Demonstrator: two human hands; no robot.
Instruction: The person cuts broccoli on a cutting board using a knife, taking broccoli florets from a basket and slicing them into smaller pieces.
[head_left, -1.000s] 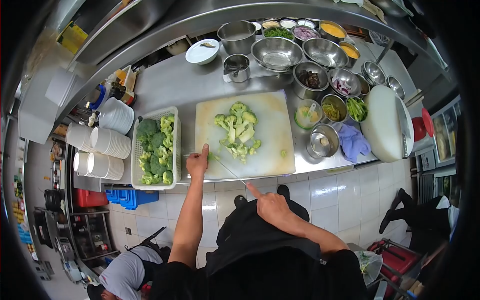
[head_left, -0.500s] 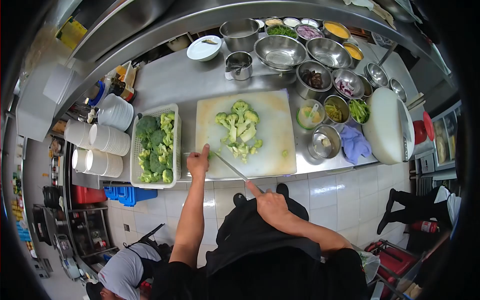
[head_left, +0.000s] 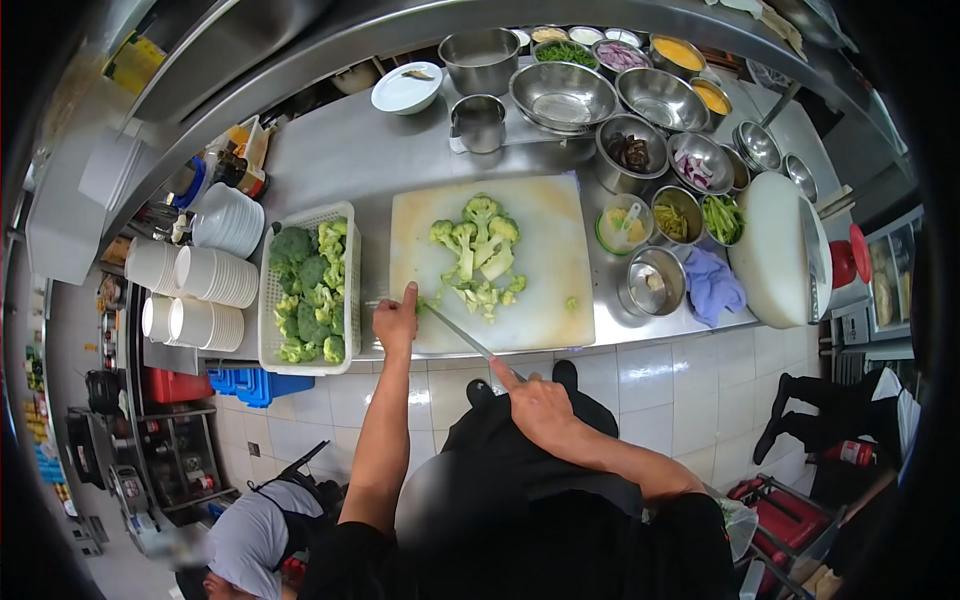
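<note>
My right hand (head_left: 541, 404) grips a kitchen knife (head_left: 460, 335), with the index finger stretched along it. The blade slants up and left over the near edge of a white cutting board (head_left: 555, 240). At the board's lower left corner is my left hand (head_left: 395, 322), one digit pointing up and the other fingers curled; what they may hold is hidden. A small green broccoli piece (head_left: 427, 302) shows between that hand and the knife tip. Cut broccoli florets (head_left: 483, 240) are heaped mid-board, with a small scrap (head_left: 571, 303) to their right.
Left of the board stands a white basket of broccoli (head_left: 352, 280), beside stacked white bowls (head_left: 215, 273). Steel bowls (head_left: 630, 153) with ingredients line the right and back. A purple cloth (head_left: 712, 286) lies near a large round white block (head_left: 770, 250). Another person (head_left: 255, 535) is at lower left.
Both hands and the knife hold nearly the same place. The view has shifted very slightly; the broccoli on the board looks unchanged.
</note>
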